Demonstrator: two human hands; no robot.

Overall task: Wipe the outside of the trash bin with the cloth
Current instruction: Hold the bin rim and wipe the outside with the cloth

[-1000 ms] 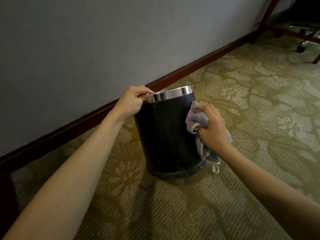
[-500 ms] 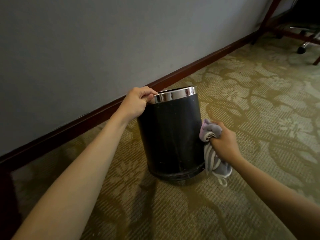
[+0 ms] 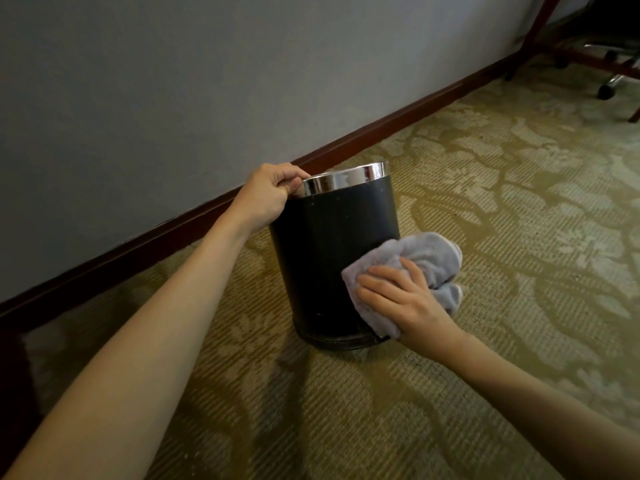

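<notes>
A black round trash bin (image 3: 325, 251) with a shiny chrome rim (image 3: 343, 181) stands on the carpet near the wall, tilted slightly. My left hand (image 3: 268, 197) grips the rim at its left side. My right hand (image 3: 401, 299) presses a grey cloth (image 3: 412, 261) flat against the bin's lower right side, fingers spread over the cloth. Part of the cloth bunches out to the right of the bin.
A grey wall with a dark red baseboard (image 3: 173, 233) runs diagonally behind the bin. Patterned green-gold carpet (image 3: 502, 209) covers the floor. At the top right stand red furniture legs (image 3: 533, 32) and an office chair's wheeled base (image 3: 609, 84).
My right hand went down the bin's right side with the bunched cloth, then came round to the front lower side, the cloth now spread under flat fingers. My left hand kept its grip on the rim.
</notes>
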